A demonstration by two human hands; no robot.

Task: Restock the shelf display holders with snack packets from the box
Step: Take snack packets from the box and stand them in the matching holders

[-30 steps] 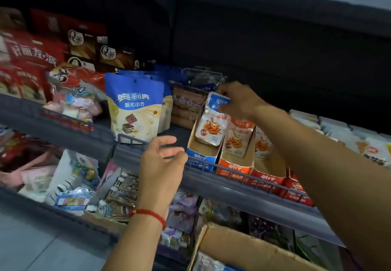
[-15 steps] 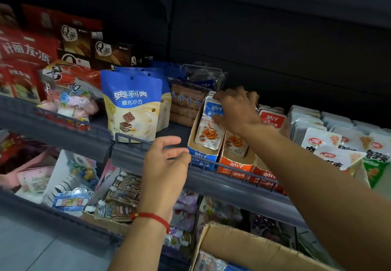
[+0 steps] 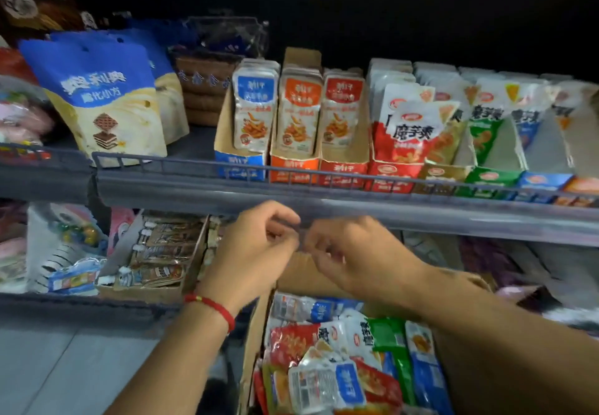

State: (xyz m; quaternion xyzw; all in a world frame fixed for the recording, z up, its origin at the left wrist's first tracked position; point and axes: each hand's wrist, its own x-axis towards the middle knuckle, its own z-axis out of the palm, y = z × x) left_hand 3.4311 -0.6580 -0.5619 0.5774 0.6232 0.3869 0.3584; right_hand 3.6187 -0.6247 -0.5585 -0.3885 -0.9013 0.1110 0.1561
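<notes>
Three cardboard display holders stand side by side on the upper shelf: a blue holder point(image 3: 238, 163), an orange holder point(image 3: 293, 168) and a red holder point(image 3: 343, 171), each with upright snack packets. A blue-topped packet point(image 3: 254, 106) fronts the blue one. Below, the cardboard box point(image 3: 256, 327) holds several loose packets point(image 3: 327, 382). My left hand point(image 3: 249, 252) and my right hand point(image 3: 353, 255) hover just under the shelf edge, above the box, fingers loosely curled, nothing in either. Both look motion-blurred.
A grey rail point(image 3: 291, 171) runs along the shelf front. Large blue wafer bags point(image 3: 100, 103) stand at left, more packet holders point(image 3: 486, 178) at right. The lower shelf carries a carton of small sachets point(image 3: 162, 252) and toys. Grey floor lies at lower left.
My right hand has let go of the blue-topped packet, now standing in the blue holder, and dropped below the shelf. My left hand lowered too. The view tilted down, showing the box.
</notes>
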